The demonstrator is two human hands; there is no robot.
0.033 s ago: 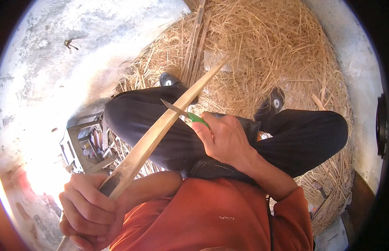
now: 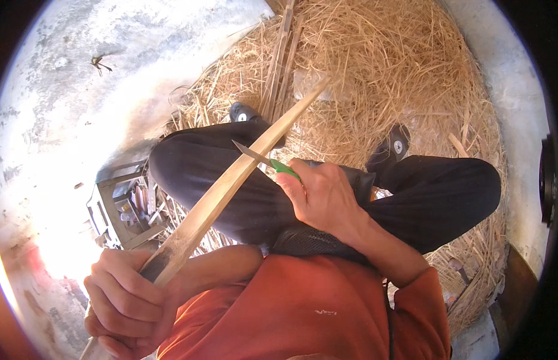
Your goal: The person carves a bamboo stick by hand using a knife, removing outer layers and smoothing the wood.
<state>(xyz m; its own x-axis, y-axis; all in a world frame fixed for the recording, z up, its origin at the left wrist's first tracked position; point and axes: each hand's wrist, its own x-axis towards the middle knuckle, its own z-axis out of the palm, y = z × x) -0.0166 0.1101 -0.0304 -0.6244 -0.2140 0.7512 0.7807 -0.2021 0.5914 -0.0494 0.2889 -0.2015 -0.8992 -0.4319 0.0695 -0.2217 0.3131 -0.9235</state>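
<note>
My left hand (image 2: 126, 300) is closed around the lower end of a long pale wooden strip (image 2: 231, 180), which slants up and to the right over my crossed legs in black trousers (image 2: 243, 204). My right hand (image 2: 327, 198) grips a knife by its green handle (image 2: 285, 169). The thin blade (image 2: 250, 152) points left and lies against the strip about halfway along it. The strip's far tip (image 2: 321, 87) ends above the straw.
A wide heap of straw and shavings (image 2: 399, 72) covers the ground ahead and to the right. More long strips (image 2: 279, 54) lie on it at the top. A small wooden crate with tools (image 2: 120, 204) stands left of my knee on sunlit concrete (image 2: 81, 90). Dark sandals (image 2: 396, 144) are on my feet.
</note>
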